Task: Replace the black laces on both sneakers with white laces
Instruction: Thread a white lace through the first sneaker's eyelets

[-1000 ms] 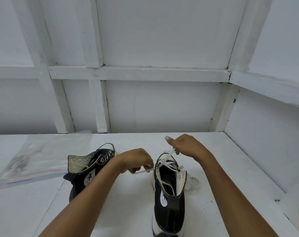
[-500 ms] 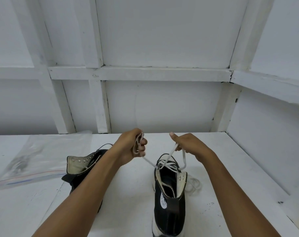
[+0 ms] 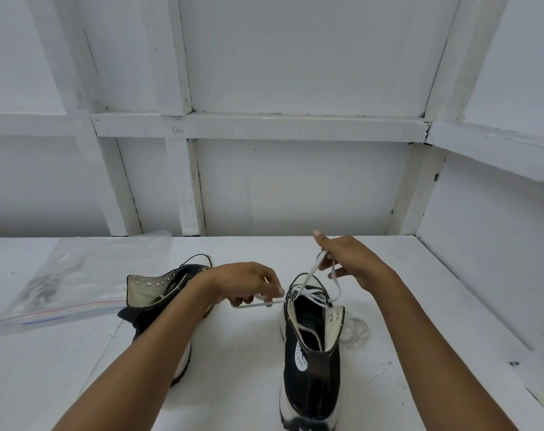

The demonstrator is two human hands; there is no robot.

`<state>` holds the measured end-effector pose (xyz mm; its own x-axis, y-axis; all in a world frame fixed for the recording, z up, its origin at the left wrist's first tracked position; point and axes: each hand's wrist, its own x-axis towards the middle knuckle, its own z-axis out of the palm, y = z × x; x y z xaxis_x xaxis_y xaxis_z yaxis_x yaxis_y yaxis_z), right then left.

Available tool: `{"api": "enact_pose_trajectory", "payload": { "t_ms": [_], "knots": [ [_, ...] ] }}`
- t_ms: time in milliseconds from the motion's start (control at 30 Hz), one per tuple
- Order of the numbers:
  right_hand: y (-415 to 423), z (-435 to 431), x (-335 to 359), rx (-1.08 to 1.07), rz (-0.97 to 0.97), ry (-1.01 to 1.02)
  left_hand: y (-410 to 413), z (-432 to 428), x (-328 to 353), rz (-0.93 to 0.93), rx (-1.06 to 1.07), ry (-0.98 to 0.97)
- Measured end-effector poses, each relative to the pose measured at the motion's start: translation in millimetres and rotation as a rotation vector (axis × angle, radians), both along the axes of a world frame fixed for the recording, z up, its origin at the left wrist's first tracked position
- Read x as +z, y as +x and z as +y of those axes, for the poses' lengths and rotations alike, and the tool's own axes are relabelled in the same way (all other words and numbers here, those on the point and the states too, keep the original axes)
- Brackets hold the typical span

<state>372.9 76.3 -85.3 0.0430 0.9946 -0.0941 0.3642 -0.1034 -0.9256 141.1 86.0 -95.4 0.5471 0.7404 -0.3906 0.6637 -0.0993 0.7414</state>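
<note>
Closest to the camera, both forearms reach out over the white table (image 3: 233,384). Right between them stands the sneaker being laced (image 3: 311,368), upright on its sole with the heel facing the camera and the toe pointing away. It's a black high-top with a white sole and a round patch on the inner ankle. The white lace (image 3: 314,296) already crosses through the lower eyelets near the toe, while the upper eyelets on the cream-lined collar look bare. A loose bunch of that lace lies on the table just beside the shoe's right side.

A bit further out, the other sneaker (image 3: 158,293) lies tipped on its side to the left, collar open and eyelets showing, partly hidden behind the left forearm.

The hands are apart. The left hand (image 3: 245,284) pinches one end of the lace and holds it low and out to the left of the shoe. The right hand (image 3: 351,259) grips the other end higher up, above the toe, so that strand runs steeply up.

Far left on the table there's a clear zip bag (image 3: 71,284) with something dark inside, too blurry to tell. Behind everything is a white panelled wall (image 3: 295,181).
</note>
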Motion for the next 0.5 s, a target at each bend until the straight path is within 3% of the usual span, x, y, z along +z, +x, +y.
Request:
{"api": "enact_pose_trajectory", "payload": {
  "t_ms": [100,267,400,500],
  "knots": [
    [0.0,-1.6,0.9,0.005,0.059,-0.019,5.8,-4.2,-2.3,0.023,-0.118,0.033],
    [1.3,-6.8,0.5,0.022,0.051,-0.051,9.9,3.2,-2.2,-0.378,0.24,0.105],
    [0.1,-9.7,-7.2,0.09,-0.034,-0.092,17.2,5.0,-3.3,-0.833,0.393,-0.212],
    [1.0,-10.0,-10.9,0.15,-0.063,-0.117,21.4,5.0,-6.9,-0.784,0.461,-0.22]
  ]
}}
